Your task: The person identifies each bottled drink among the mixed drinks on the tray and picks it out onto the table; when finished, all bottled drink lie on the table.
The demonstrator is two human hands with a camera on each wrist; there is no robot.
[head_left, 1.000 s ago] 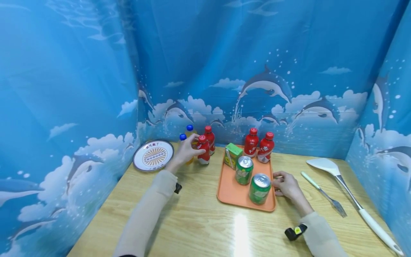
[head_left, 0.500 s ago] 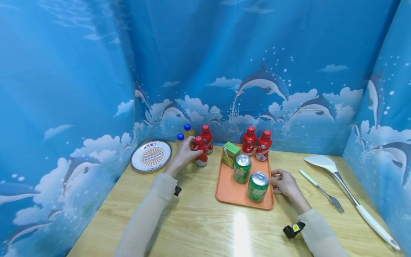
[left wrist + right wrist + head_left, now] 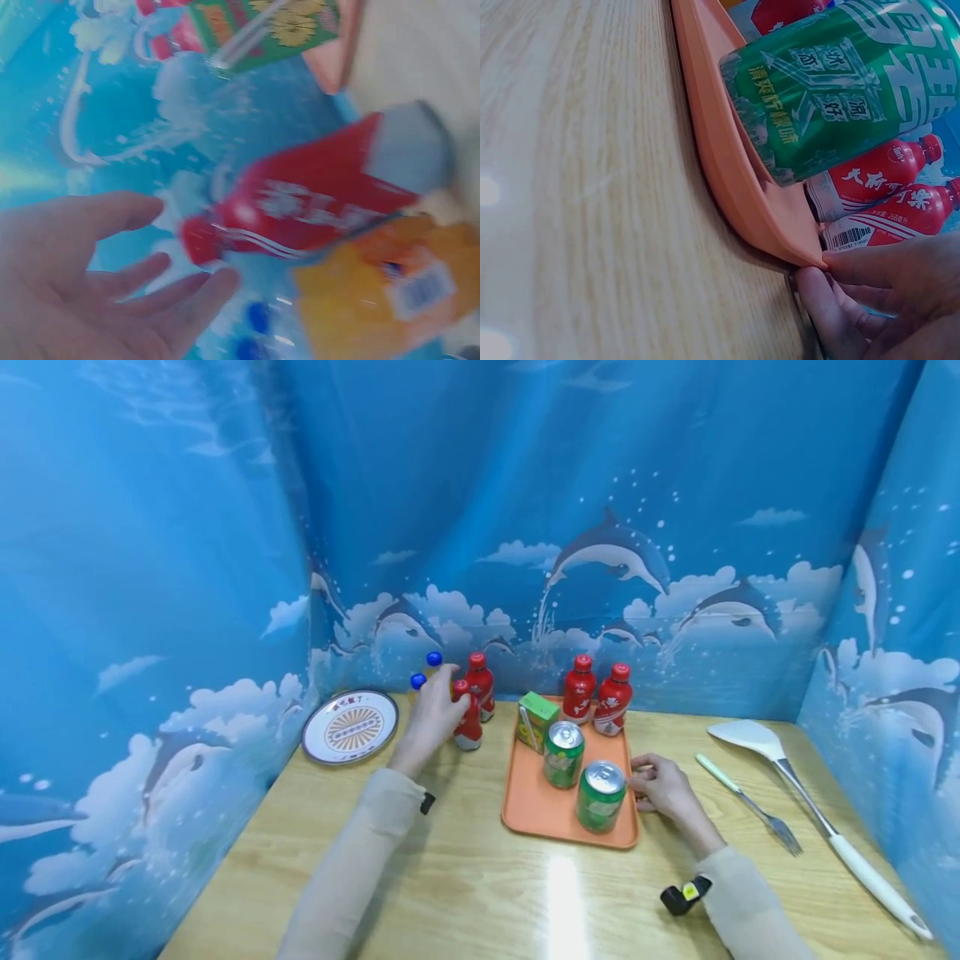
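My left hand [image 3: 426, 720] is beside a red bottle [image 3: 468, 732]. In the left wrist view its fingers are spread near the red cap, apart from the bottle. Yellow drink bottles with blue caps [image 3: 417, 681] stand beside and behind that hand, partly hidden. Another red bottle [image 3: 481, 683] stands just behind. My right hand [image 3: 663, 789] pinches the rim of an orange tray [image 3: 536, 817] between thumb and finger, clearly seen in the right wrist view. On the tray are two green cans [image 3: 832, 90], a green juice box [image 3: 537, 720] and two red bottles [image 3: 613, 702].
A patterned white plate [image 3: 350, 727] lies at the table's left rear. To the right of the tray lie a fork [image 3: 750, 804] with a pale green handle and a white-headed spatula [image 3: 802, 793]. A blue dolphin-print curtain [image 3: 480, 527] encloses the table's back and sides.
My left hand has loosened from the red bottle and shifted slightly up and left of it. The bottle stays upright on the table. My right hand keeps its grip on the tray.
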